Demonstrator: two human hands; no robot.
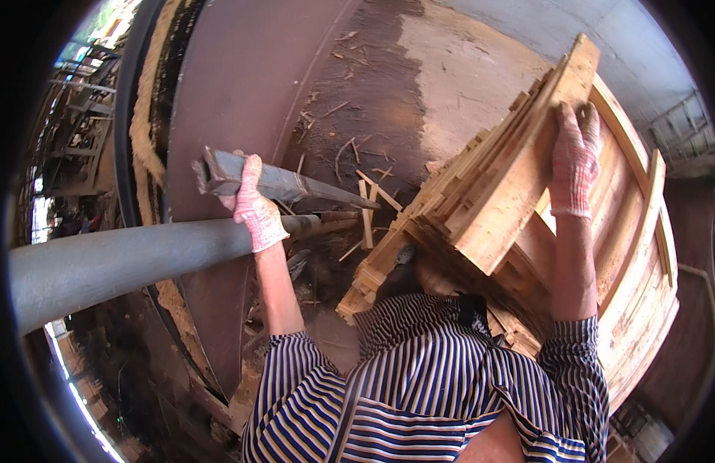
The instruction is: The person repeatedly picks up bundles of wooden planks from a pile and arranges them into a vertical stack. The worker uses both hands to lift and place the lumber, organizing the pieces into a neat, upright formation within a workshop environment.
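My left hand (257, 210), in a pink-and-white knitted glove, wraps round a grey metal beam (307, 185) near its rough, rusty end. The beam slants away to the right, just above a thick grey pipe (134, 261). On the right, my right hand (575, 158), gloved alike, grips the edge of a long wooden board (527, 174). That board lies tilted against a stack of wooden boards (450, 189). The fingers reach along the board's edge, and the thumb is hard to make out.
A brown panel (226, 92) curves up at the left beside the pipe. Wood scraps (367, 212) and sticks litter the dark ground ahead. More planks with cross battens (635, 231) stand at the right, before a grey wall (620, 38).
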